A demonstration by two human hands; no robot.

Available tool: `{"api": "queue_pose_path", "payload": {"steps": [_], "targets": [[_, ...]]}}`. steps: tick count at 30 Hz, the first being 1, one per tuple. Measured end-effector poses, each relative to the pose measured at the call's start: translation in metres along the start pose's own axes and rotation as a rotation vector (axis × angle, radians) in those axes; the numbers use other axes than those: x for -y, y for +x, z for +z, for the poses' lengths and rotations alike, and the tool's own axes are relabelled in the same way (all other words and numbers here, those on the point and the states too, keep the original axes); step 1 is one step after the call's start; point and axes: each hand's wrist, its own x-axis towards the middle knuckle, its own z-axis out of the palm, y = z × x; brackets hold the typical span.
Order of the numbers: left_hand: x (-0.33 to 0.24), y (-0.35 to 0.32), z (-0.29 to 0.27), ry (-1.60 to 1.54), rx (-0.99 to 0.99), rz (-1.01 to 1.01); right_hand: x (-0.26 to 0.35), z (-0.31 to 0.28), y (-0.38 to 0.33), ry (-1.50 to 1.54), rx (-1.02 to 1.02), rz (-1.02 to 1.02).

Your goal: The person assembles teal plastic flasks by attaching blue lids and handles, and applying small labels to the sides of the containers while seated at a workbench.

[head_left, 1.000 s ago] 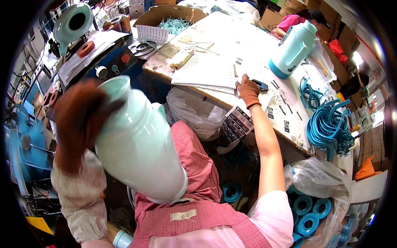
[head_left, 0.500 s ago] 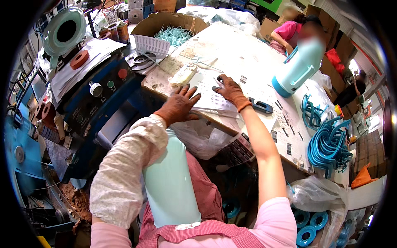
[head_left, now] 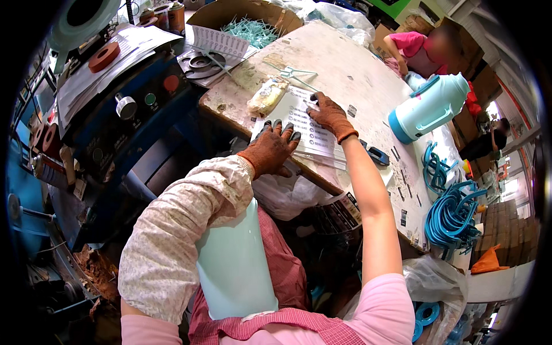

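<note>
Resting spread on label sheet (head_left: 316,131), left hand (head_left: 270,149), right hand (head_left: 332,117) curled, grip unclear, scuffed white table (head_left: 345,66), carton (head_left: 211,16), co-worker (head_left: 411,43) beyond

Left hand (head_left: 268,149) and right hand (head_left: 332,118), both in rust-brown, dark-tipped gloves: two in all. Pale mint, smooth cylindrical body (head_left: 237,264): one. Light-turquoise jug with a darker blue base (head_left: 434,109): one. White printed label sheet (head_left: 313,138), topmost: one; layers under it uncountable. Curved glossy blue plastic handles (head_left: 451,215): many, overlapping, uncountable. Round bright-blue plastic rings (head_left: 426,313): at least two. Reddish-brown ring-shaped roll (head_left: 104,57): one. Silver round knob (head_left: 126,107): one. Round red button (head_left: 171,84): one.
</note>
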Motion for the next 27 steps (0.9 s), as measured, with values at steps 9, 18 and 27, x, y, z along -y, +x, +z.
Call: {"api": "queue_pose_path", "payload": {"steps": [9, 18, 27], "targets": [[-0.001, 0.002, 0.001, 0.044, 0.027, 0.006, 0.01, 0.003, 0.005, -0.21, 0.022, 0.018], [0.02, -0.019, -0.024, -0.336, -0.031, 0.066, 0.075, -0.065, -0.054, -0.191, -0.536, -0.58], [-0.038, -0.28, -0.075, -0.451, -0.147, -0.107, 0.134, 0.017, -0.334, 0.403, -0.214, -0.676]]}}
